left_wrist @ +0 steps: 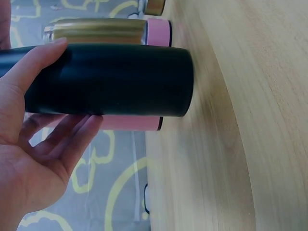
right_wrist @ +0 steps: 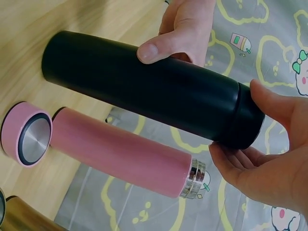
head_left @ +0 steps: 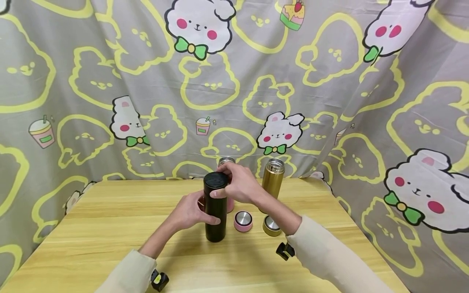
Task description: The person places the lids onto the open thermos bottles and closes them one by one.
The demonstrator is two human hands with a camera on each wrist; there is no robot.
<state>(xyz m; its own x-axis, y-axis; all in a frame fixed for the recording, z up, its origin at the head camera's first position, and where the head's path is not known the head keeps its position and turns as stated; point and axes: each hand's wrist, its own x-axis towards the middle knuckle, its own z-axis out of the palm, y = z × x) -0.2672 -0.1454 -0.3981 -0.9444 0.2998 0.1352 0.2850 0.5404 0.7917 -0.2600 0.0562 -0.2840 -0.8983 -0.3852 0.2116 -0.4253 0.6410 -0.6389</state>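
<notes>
A black thermos bottle (head_left: pixel 215 217) is upright near the middle of the wooden table, its black lid (right_wrist: pixel 246 118) fitted on top. My left hand (head_left: pixel 188 212) grips the body from the left, thumb across the front and fingers behind. From the right, my right hand (head_left: pixel 239 185) holds the lid between thumb and fingers. Just behind stands a pink bottle (right_wrist: pixel 120 151) without its lid, its steel neck bare; in the head view the black bottle and right hand cover much of it.
To the right, an uncapped gold bottle (head_left: pixel 272 181) stands at the back. A pink lid (head_left: pixel 243 222) and a gold lid (head_left: pixel 271 228) rest on the table (head_left: pixel 121 219) in front of the bottles. A patterned curtain (head_left: pixel 220 93) hangs behind the table.
</notes>
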